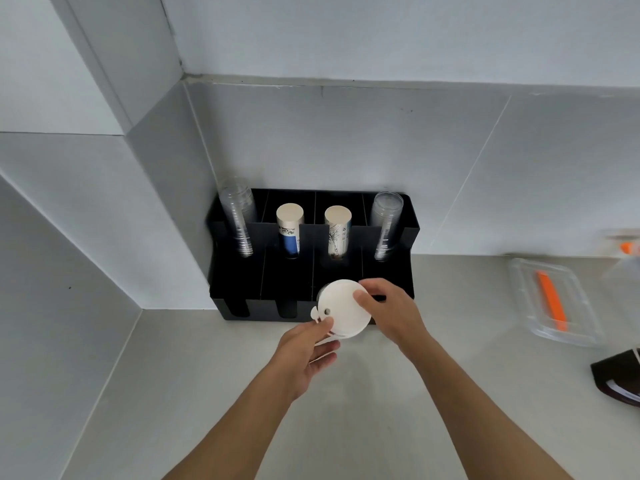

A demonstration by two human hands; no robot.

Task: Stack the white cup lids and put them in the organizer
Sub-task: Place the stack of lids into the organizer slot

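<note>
A stack of white cup lids (341, 311) is held between both hands, its flat round face turned toward me, just in front of the black organizer (287, 285). My left hand (306, 355) grips the stack's lower left edge. My right hand (388, 311) pinches its upper right edge with thumb and fingers. The stack hovers at the organizer's front row, over the third slot from the left. How many lids the stack holds is hidden.
The organizer's back row holds two stacks of clear cups (239, 220) (386, 225) and two stacks of paper cups (289, 230) (337, 230). A clear container with an orange piece (554, 299) and a dark object (620, 379) lie at the right. Tiled walls close the corner.
</note>
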